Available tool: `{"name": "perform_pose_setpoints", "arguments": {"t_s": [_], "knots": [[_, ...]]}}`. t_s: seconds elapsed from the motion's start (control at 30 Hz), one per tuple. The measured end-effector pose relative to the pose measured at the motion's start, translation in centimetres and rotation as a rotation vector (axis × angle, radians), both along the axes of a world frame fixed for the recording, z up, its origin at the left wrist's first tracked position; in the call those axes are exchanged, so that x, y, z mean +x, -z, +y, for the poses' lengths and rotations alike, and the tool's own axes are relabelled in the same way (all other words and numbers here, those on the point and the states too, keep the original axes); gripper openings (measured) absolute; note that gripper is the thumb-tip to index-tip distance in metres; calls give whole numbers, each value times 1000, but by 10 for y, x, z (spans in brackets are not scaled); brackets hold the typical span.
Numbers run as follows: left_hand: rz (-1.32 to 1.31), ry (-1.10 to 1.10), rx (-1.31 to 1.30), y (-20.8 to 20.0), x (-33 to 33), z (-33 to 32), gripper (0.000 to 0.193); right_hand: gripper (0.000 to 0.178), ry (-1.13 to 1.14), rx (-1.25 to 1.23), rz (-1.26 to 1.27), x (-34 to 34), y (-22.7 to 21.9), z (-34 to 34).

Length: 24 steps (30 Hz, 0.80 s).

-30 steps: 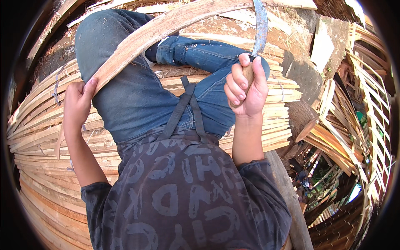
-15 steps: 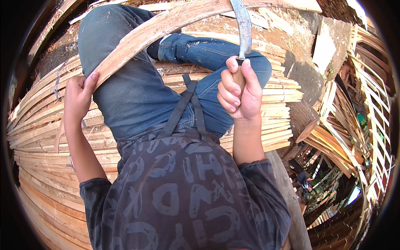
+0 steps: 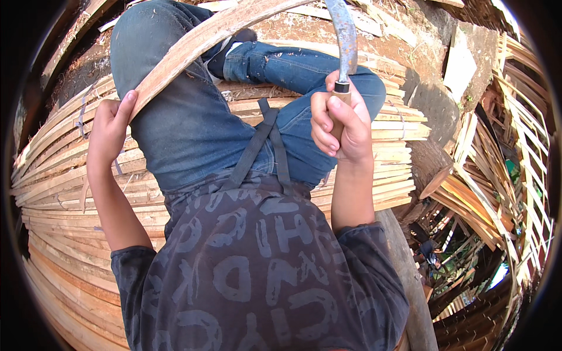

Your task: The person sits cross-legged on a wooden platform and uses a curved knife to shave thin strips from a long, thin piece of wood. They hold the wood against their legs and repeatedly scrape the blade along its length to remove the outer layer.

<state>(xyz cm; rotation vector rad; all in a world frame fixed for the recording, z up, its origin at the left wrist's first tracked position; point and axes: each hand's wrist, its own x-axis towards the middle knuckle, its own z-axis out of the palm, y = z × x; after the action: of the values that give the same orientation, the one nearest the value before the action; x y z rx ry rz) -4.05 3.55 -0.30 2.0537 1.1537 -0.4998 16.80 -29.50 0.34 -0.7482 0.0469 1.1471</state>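
Slat stack (image 3: 70, 251) beneath — left hand (image 3: 110, 131) grips near end of plank (image 3: 199, 47), long axis slanting up-right from grip; right hand (image 3: 350, 130), near stack's right edge, clutches knife (image 3: 346, 44).

Ground (image 3: 293, 30): brown earth, strewn with small wood shavings and pale offcuts (image 3: 363, 22). Bed of long wooden strips (image 3: 64, 234), laid side by side, thin ties (image 3: 82, 111) about some; jeans-clad legs (image 3: 181, 134) over it.
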Motion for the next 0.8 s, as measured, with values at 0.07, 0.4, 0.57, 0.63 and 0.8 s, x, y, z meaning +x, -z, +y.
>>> {"name": "perform_pose_setpoints", "arguments": {"t_s": [0.07, 0.4, 0.57, 0.63, 0.8], "knots": [[-7, -6, 2, -1, 3, -2, 55, 17, -65, -131, 4, -10, 4, 10], [-108, 39, -2, -6, 20, -29, 62, 20, 173, -790, -744, 5, 29, 9], [-65, 85, 69, -13, 34, -44, 63, 24, 87, -949, -1212, 8, 14, 16], [-66, 74, 50, -12, 34, -41, 63, 26, 45, -990, -1289, 12, 8, 20], [-73, 119, 151, -17, 36, -42, 70, 30, -72, -1055, -1401, 25, 28, 7]]}}
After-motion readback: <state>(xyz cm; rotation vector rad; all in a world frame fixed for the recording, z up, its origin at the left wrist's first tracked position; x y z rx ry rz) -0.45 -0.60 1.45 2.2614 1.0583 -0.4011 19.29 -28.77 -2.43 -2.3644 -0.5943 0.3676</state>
